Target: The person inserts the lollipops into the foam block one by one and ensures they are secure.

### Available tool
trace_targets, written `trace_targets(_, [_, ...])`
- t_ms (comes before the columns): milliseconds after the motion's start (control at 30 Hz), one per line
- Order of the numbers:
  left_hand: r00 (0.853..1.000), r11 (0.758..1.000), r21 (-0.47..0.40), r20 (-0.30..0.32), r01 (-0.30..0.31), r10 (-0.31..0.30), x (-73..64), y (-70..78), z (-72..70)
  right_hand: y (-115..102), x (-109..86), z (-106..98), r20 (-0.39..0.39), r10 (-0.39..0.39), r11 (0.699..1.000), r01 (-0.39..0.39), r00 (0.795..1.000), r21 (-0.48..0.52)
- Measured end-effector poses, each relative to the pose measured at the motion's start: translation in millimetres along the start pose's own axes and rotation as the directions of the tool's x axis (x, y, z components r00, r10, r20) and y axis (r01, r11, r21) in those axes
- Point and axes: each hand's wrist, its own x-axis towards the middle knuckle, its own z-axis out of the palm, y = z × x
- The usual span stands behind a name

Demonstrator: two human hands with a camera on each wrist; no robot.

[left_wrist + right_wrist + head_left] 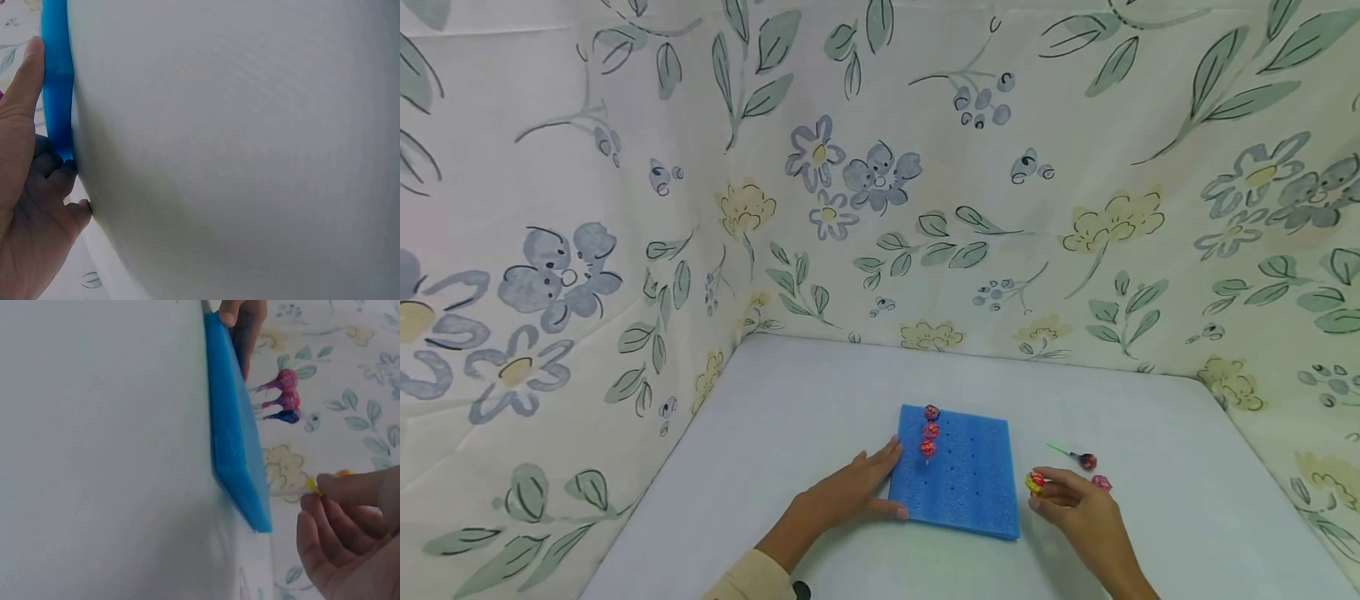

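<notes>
the left hand (pixel 857 492) lay at the left side of a blue foam block (pixel 955 483), its fingers spread and nearly straight along that edge, the thumb reaching to the near left corner; the left wrist view showed the same hand against the block's side; the right hand (pixel 1078 504) was pinching a yellow-and-red lollipop (pixel 1037 482) between thumb and fingers, just beside the block's right edge; in the right wrist view its pale stick pointed toward the block, though whether the tip touched the foam i could not tell.

the block lay flat on the white desk (pixel 820 383), dotted with small dark holes; near its left edge three lollipops stood in a row running away from the person, the far lollipop (pixel 932 412), the middle lollipop (pixel 931 430) and the near lollipop (pixel 928 448), all with their wrapped heads up and, from above, mostly red and pink; seen from the right wrist, one end of the row looked dark blue.

to the right of the block, a dark red lollipop with a green stick (pixel 1087 461) lay on its side beyond the right hand; a pink lollipop (pixel 1101 482) lay just beside that hand, partly hidden by it; a pale sleeve (pixel 748 579) covered the left forearm; behind the desk hung a floral cloth (pixel 865 275).
</notes>
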Motion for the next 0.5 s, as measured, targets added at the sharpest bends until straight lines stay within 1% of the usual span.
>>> trace_targets(133, [1.000,1.000,0.000,0.002,-0.008,0.008,-0.3,-0.5,0.1,-3.9,0.0,5.4,-0.015,-0.016,0.999,0.016,1.000,0.037])
trace_targets(333, [1.000,1.000,0.008,0.005,-0.006,0.006,1.5,-1.6,0.8,-11.2,0.1,15.0,-0.007,-0.028,0.994,0.028,1.000,0.103])
trace_targets(500, [1.000,1.000,0.003,0.012,-0.005,0.005,1.9,-1.9,0.6,-20.5,0.3,26.3,-0.006,-0.074,0.991,0.074,0.997,0.111])
